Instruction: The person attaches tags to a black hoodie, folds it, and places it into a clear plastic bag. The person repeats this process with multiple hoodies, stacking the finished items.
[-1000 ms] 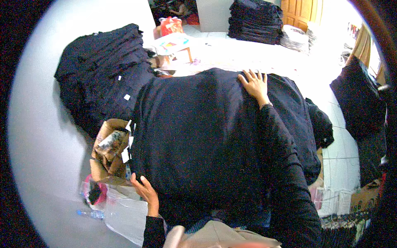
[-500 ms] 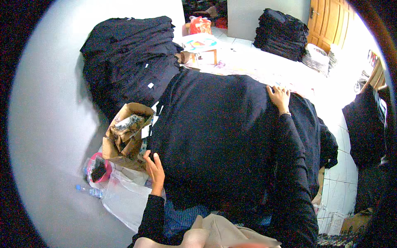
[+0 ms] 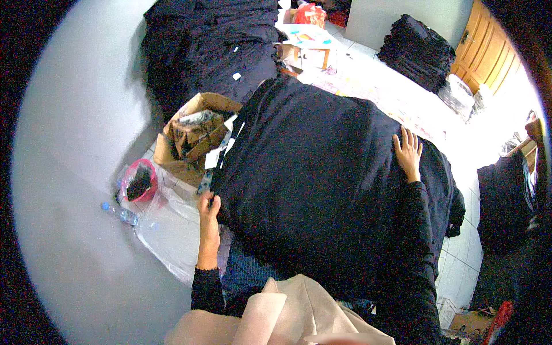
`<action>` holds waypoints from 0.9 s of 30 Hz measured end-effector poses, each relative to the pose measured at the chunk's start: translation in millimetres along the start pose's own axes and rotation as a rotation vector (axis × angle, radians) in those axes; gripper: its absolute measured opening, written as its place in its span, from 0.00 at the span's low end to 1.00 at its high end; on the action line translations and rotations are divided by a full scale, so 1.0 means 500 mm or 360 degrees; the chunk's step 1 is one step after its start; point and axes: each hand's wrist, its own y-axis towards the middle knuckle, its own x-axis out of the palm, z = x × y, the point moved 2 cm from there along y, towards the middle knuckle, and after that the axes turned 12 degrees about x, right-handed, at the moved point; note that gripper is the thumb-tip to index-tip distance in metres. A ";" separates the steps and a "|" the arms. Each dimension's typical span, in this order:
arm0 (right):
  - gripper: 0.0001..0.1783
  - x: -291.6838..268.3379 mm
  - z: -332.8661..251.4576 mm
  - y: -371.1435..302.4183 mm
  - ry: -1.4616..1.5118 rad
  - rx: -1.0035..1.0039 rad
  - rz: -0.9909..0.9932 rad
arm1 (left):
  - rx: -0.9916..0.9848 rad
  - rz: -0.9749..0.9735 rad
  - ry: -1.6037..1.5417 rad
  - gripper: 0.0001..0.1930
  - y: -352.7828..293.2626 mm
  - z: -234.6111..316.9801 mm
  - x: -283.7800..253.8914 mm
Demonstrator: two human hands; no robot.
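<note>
A wide black cloth (image 3: 310,172) is spread in front of me, its far edge running up to the right. At its left edge my left hand (image 3: 208,221) is closed, fingers bent and thumb up against them, on the cloth's border. My right hand (image 3: 409,154) lies flat with fingers stretched out on the far right part of the cloth. White tags or paper strips (image 3: 214,157) stick out along the left edge, beside an open cardboard box (image 3: 167,150) with crumpled stuff inside.
A tall heap of black garments (image 3: 213,52) stands beyond the box, another stack (image 3: 415,54) near the wooden door (image 3: 489,49). To my left are a pink bin (image 3: 154,183), clear plastic sheeting (image 3: 172,230) and a water bottle (image 3: 121,214). A small table (image 3: 310,37) stands farther back.
My left hand's fingers have gone from apart to closed at the cloth's left edge. My right hand still lies flat on the cloth. The whole view has shifted and tilted.
</note>
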 end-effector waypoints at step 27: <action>0.18 -0.328 -0.020 -0.660 0.0944 -0.0064 0.0236 | -0.0131 -0.1404 0.0288 0.31 -0.036 0.200 -0.169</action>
